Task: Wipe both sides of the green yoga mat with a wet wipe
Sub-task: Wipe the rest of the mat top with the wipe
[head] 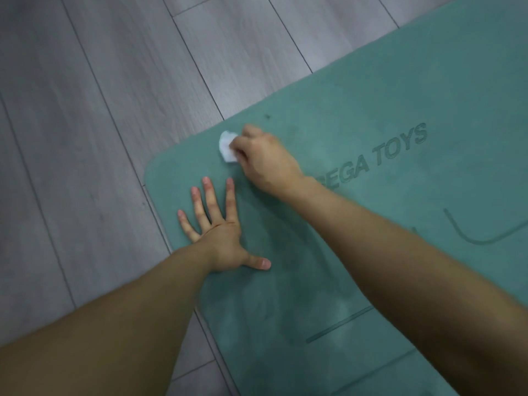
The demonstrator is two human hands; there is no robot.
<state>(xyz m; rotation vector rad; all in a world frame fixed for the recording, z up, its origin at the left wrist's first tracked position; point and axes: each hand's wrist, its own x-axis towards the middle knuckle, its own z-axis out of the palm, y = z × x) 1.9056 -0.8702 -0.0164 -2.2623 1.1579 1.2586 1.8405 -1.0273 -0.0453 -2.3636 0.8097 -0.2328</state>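
Grey floorboards (85, 110) carry green mat (400, 81) lettered "TOYS"; right hand (265, 158) holds wipe (227, 145).

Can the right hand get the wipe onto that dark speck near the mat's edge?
Probably yes. The right hand grips the wipe on the mat, and the speck lies just beyond it with only bare mat between. The left hand rests flat well short of it.
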